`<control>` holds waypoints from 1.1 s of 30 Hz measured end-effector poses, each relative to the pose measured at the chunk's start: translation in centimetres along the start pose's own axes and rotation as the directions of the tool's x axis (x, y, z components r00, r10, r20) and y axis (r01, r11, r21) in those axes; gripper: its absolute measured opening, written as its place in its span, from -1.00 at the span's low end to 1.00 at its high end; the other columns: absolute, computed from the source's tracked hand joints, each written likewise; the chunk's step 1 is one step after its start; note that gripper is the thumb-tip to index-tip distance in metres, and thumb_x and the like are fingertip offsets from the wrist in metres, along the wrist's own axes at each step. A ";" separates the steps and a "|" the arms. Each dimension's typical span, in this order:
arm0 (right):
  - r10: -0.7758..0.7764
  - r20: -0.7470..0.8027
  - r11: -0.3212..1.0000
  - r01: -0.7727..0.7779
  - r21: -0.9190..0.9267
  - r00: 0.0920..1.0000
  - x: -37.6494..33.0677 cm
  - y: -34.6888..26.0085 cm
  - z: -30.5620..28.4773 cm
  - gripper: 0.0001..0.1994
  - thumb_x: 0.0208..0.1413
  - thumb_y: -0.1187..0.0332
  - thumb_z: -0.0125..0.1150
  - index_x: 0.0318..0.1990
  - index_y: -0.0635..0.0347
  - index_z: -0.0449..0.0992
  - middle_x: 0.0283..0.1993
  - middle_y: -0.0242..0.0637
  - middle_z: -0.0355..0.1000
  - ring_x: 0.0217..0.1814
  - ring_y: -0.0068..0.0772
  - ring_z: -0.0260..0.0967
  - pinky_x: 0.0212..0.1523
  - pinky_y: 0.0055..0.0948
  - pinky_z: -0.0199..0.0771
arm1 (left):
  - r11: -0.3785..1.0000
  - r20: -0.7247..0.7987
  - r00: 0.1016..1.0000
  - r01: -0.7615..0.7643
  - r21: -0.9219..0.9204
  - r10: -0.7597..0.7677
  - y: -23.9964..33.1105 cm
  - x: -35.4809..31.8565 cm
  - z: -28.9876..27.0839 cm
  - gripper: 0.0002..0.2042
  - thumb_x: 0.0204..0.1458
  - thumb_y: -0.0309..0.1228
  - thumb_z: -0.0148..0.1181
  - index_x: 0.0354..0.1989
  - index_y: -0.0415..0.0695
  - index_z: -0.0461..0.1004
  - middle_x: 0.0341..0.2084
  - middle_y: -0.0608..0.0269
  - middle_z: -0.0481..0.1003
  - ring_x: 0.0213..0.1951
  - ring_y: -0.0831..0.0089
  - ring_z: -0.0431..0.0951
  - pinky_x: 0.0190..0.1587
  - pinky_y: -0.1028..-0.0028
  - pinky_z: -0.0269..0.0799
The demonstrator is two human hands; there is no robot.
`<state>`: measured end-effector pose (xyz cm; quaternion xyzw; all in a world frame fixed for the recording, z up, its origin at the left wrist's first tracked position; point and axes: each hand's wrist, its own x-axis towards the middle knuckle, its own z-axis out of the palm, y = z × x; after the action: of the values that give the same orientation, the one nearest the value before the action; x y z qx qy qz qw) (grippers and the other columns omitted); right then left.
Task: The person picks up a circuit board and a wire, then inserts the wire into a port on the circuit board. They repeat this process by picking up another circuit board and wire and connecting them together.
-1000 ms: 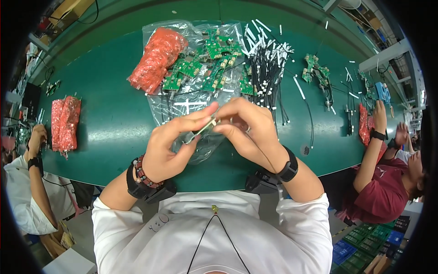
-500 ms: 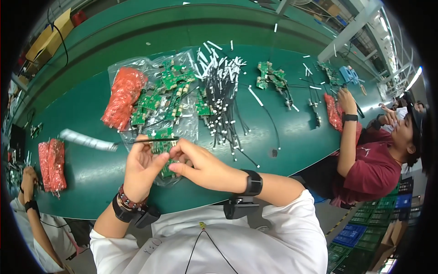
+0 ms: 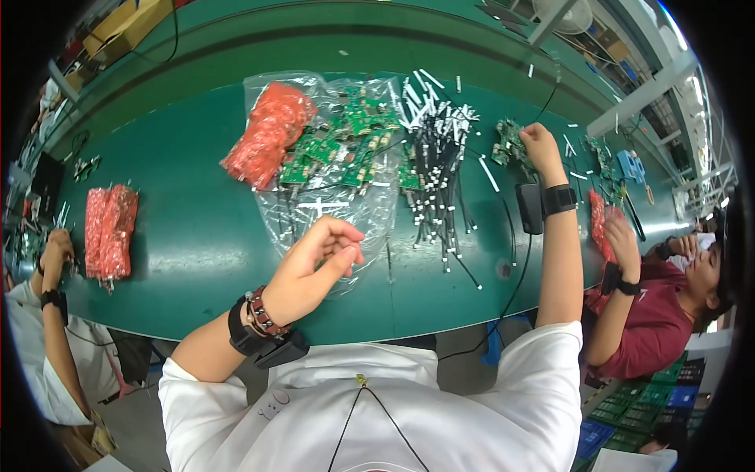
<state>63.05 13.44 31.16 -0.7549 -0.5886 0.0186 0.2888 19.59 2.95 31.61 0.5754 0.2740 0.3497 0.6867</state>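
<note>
My left hand (image 3: 314, 263) hovers over the near edge of a clear plastic bag (image 3: 322, 228), its fingers loosely curled and apart with nothing visible in them. Stretched out to the right, my right hand (image 3: 543, 153) has its fingertips closed on a green circuit board (image 3: 507, 141) at the small group of boards there. Those fingers partly hide the board. On the bag lie several loose green circuit boards (image 3: 362, 118) and a red bubble-wrap bundle (image 3: 271, 134). Between my hands is a heap of black cables (image 3: 440, 173) with white tags and white end connectors.
Another red bubble-wrap bundle (image 3: 110, 236) lies at the left, near a co-worker's hand (image 3: 57, 252). At the right, a co-worker's hand (image 3: 621, 240) is beside a red bundle (image 3: 598, 224). A blue tool (image 3: 631, 165) and more boards (image 3: 602, 161) lie beyond.
My hands were together holding a circuit board with a black cable. They have parted: the right has moved far right to the boards, and the left holds nothing visible. The view has shifted.
</note>
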 end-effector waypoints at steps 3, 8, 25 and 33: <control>-0.065 -0.004 0.950 0.060 -0.307 0.998 -0.5 -3.8 0.7 -0.81 -0.04 0.28 0.08 -0.32 0.18 0.35 -0.41 -0.19 0.35 -0.42 -0.19 0.36 -0.43 -0.28 0.36 | 1.000 -0.009 1.000 -0.003 0.017 0.003 -0.1 -0.3 -0.6 -0.84 0.07 -0.48 -0.09 -0.19 -0.22 0.24 -0.37 0.31 0.33 -0.32 0.62 0.34 -0.27 0.61 0.28; -0.426 0.149 0.846 0.451 -0.286 0.893 -6.1 -16.3 1.8 -0.80 -0.08 0.31 0.11 -0.26 0.06 0.39 -0.27 -0.26 0.31 -0.26 -0.12 0.31 -0.30 -0.28 0.34 | 1.000 -0.047 0.999 -0.003 0.012 0.004 0.0 -0.2 -1.7 -0.87 0.06 -0.49 -0.08 -0.22 -0.22 0.26 -0.39 0.33 0.33 -0.32 0.63 0.35 -0.29 0.62 0.29; -0.818 0.275 0.573 0.758 0.311 0.506 -6.9 -23.1 7.1 -0.82 -0.19 0.41 0.16 -0.36 0.12 0.36 -0.30 -0.29 0.28 -0.24 -0.24 0.28 -0.24 -0.34 0.31 | 0.999 -0.222 0.975 -0.027 0.020 0.031 -0.6 1.2 -3.5 -0.89 0.04 -0.49 -0.06 -0.26 -0.19 0.28 -0.38 0.36 0.33 -0.32 0.69 0.35 -0.33 0.67 0.28; -0.758 0.266 0.599 0.797 -0.081 0.596 -9.4 -26.6 10.6 -0.76 -0.15 0.38 0.14 -0.25 0.13 0.36 -0.34 -0.22 0.28 -0.34 -0.18 0.34 -0.38 -0.33 0.39 | 1.000 -0.244 0.970 -0.018 0.019 0.022 -1.1 1.4 -4.2 -0.87 0.03 -0.51 -0.05 -0.24 -0.19 0.26 -0.38 0.36 0.33 -0.37 0.71 0.33 -0.36 0.68 0.26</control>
<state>32.93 13.07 31.55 -0.4387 -0.8845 -0.0890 0.1318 17.38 6.51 29.83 0.5365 0.3535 0.4223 0.6395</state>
